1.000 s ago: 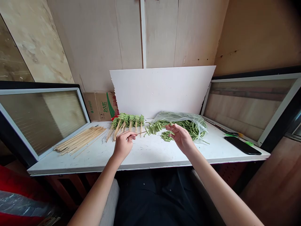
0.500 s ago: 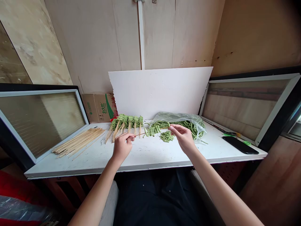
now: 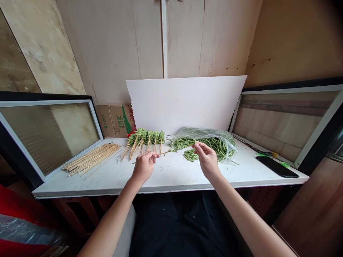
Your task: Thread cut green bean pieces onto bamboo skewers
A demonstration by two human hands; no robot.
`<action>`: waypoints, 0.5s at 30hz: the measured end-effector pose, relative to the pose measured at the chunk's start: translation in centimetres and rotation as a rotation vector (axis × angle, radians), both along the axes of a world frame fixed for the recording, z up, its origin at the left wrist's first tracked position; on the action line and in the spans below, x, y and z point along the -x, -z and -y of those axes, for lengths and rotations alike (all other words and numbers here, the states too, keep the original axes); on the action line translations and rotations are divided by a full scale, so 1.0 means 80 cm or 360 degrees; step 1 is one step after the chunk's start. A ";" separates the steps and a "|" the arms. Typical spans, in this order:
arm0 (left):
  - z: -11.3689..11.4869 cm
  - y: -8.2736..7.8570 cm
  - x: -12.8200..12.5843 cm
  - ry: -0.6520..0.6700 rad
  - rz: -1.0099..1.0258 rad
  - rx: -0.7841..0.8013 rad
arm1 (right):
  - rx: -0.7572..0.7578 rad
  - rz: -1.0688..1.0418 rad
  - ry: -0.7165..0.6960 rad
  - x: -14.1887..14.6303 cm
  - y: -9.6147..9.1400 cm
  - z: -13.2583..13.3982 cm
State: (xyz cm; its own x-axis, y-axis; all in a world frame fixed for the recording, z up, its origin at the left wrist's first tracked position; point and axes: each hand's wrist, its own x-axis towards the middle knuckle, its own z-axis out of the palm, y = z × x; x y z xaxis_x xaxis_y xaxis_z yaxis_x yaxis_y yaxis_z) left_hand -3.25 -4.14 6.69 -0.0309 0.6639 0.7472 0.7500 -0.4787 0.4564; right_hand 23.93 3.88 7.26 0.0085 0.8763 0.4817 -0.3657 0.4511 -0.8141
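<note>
My left hand (image 3: pixel 144 165) is closed around the lower end of a bamboo skewer (image 3: pixel 163 152). Cut green bean pieces (image 3: pixel 177 148) are threaded along the skewer's far half. Between thumb and fingertips, my right hand (image 3: pixel 207 157) pinches a short green bean piece (image 3: pixel 194 141) by the skewer's tip; whether the two touch I cannot tell. Below them lies a small heap of cut bean pieces (image 3: pixel 190 155). Behind my right hand, long green beans (image 3: pixel 218 144) fill a clear plastic bag (image 3: pixel 203 132). Finished bean skewers (image 3: pixel 147 136) are stacked behind my left hand.
Bare bamboo skewers (image 3: pixel 92 159) lie fanned out at the left of the white table (image 3: pixel 171 182). A black phone (image 3: pixel 277 166) rests near the right edge. Glass-paned frames stand on both sides, and a white board (image 3: pixel 186 103) and a cardboard box (image 3: pixel 114 120) stand behind.
The skewer has turned, so its bean pieces now show closer to end-on. My right hand still pinches a bean piece near the tip. The whole view has shifted slightly.
</note>
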 end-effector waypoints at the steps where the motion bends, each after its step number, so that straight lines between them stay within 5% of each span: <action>1: -0.001 0.001 0.001 0.0018 -0.0005 0.0031 | 0.0006 -0.0005 -0.0016 0.001 0.000 0.000; 15: -0.001 0.005 -0.011 0.0016 0.0032 -0.0122 | -0.0054 0.0012 -0.0043 0.024 0.002 0.021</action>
State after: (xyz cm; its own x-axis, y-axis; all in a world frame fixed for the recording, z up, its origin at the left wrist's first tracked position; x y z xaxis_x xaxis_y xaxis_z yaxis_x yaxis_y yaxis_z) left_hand -2.36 -4.04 6.30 -0.0401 0.6050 0.7952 0.7358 -0.5206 0.4331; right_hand 21.97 2.21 7.08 -0.0188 0.8593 0.5112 -0.3720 0.4685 -0.8013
